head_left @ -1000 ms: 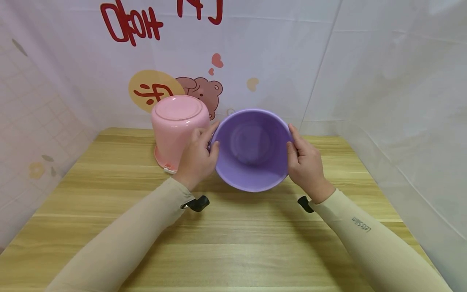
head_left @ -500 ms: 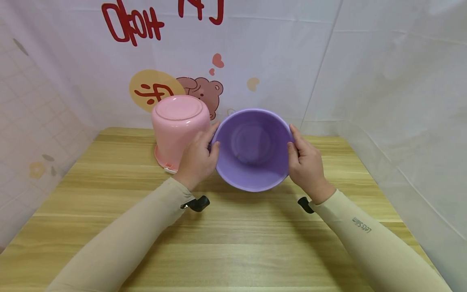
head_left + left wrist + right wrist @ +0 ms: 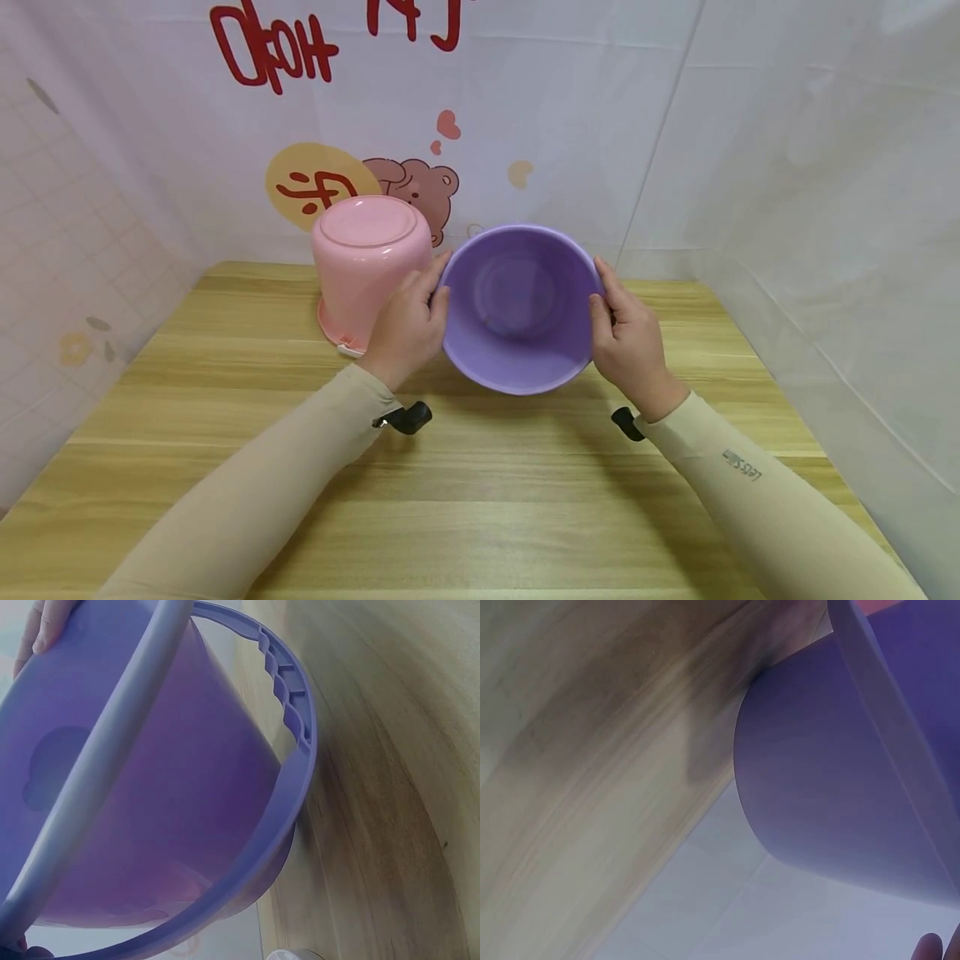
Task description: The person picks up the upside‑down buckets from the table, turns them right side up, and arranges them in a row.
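A purple plastic bucket [image 3: 520,300] is tilted so its open mouth faces me, with its round bottom visible inside. My left hand [image 3: 408,321] grips the left side of its rim, thumb on the inner side. On the opposite side my right hand [image 3: 628,337] holds the rim the same way. The bucket's purple handle [image 3: 300,769], with a wavy grip, hangs out below the rim in the left wrist view. In the right wrist view, the lower outer wall of the bucket [image 3: 817,765] is close to the table; whether it touches I cannot tell.
A pink bucket [image 3: 367,267] stands upside down just left of the purple one, partly behind my left hand. Both are over a wood-grain table [image 3: 480,500]. White printed sheets [image 3: 570,108] rise behind the table and along both sides.
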Demonstrator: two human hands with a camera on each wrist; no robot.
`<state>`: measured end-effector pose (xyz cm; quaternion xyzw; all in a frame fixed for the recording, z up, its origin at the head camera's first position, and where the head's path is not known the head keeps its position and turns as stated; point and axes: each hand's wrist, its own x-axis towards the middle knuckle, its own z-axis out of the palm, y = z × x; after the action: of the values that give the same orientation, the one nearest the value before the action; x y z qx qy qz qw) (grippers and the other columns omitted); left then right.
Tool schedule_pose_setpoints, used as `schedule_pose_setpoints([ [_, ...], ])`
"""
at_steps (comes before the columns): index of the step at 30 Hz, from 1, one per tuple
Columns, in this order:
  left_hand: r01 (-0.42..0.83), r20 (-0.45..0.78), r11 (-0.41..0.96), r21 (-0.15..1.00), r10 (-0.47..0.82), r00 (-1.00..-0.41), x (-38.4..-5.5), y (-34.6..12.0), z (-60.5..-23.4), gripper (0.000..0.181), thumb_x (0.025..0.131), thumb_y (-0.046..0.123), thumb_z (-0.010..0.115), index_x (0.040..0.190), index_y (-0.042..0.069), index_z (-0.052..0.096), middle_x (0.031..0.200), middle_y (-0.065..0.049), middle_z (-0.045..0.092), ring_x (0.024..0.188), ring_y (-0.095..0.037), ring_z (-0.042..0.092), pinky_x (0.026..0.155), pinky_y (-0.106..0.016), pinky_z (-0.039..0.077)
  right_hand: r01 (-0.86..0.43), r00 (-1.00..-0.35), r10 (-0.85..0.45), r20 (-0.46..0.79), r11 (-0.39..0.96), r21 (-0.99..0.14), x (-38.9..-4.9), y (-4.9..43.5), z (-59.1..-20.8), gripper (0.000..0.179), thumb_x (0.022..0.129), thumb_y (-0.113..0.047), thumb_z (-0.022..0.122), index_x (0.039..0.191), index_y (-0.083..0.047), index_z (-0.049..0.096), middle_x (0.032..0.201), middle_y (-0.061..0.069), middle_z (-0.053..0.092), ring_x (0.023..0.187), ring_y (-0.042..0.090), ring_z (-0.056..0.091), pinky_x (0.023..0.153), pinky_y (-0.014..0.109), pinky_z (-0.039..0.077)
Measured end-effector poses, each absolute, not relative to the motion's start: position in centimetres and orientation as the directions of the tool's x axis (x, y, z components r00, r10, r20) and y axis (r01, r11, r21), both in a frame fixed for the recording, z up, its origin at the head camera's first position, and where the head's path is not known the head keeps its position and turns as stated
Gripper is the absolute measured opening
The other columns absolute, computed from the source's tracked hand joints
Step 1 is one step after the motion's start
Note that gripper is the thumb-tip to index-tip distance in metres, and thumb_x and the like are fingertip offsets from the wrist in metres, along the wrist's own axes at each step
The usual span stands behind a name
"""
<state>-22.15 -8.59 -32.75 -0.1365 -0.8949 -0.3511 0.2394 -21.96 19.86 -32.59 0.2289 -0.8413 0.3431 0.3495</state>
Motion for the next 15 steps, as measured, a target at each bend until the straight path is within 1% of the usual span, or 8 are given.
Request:
schedule_pose_setpoints([
  [4, 0.413, 0.523, 0.716, 0.562, 0.079, -0.849, -22.22, -8.55, -32.68, 0.047, 0.097, 0.026, 0.044, 0.143, 0.029, 0.036, 0.089, -0.003, 0.053, 0.076, -0.016, 0.049, 0.063, -0.032, 0.042, -0.612, -0.667, -0.143, 0.731, 0.664, -0.429, -21.91, 19.86, -32.7, 0.046, 0.093, -0.01, 0.05, 0.138, -0.014, 0.045, 0.102, 0.016, 0.066, 0.08, 0.022, 0.059, 0.066, 0.031, 0.044],
  [7, 0.416, 0.527, 0.718, 0.558, 0.08, -0.846, -22.28, -8.56, -32.64, 0.046, 0.097, 0.027, 0.043, 0.142, 0.026, 0.038, 0.088, -0.003, 0.053, 0.075, -0.016, 0.049, 0.062, -0.031, 0.042, -0.608, -0.674, -0.143, 0.724, 0.665, -0.434, -21.89, 19.82, -32.71, 0.046, 0.093, -0.011, 0.05, 0.139, -0.015, 0.044, 0.105, 0.015, 0.066, 0.08, 0.021, 0.059, 0.065, 0.029, 0.044],
  [11, 0.425, 0.542, 0.719, 0.55, 0.079, -0.836, -22.39, -8.61, -32.6, 0.045, 0.097, 0.028, 0.041, 0.142, 0.024, 0.039, 0.084, -0.003, 0.052, 0.072, -0.016, 0.048, 0.06, -0.03, 0.04, -0.608, -0.677, -0.146, 0.722, 0.663, -0.436, -21.99, 19.82, -32.79, 0.046, 0.094, -0.011, 0.05, 0.139, -0.015, 0.044, 0.101, 0.015, 0.066, 0.075, 0.019, 0.057, 0.062, 0.024, 0.042],
  [15, 0.439, 0.558, 0.718, 0.541, 0.084, -0.826, -22.52, -8.66, -32.5, 0.044, 0.098, 0.029, 0.041, 0.141, 0.023, 0.04, 0.08, -0.002, 0.049, 0.067, -0.016, 0.045, 0.056, -0.029, 0.038, -0.604, -0.682, -0.146, 0.717, 0.664, -0.44, -22.07, 19.82, -32.76, 0.046, 0.094, -0.012, 0.05, 0.139, -0.015, 0.044, 0.091, 0.013, 0.065, 0.069, 0.016, 0.053, 0.058, 0.02, 0.039],
])
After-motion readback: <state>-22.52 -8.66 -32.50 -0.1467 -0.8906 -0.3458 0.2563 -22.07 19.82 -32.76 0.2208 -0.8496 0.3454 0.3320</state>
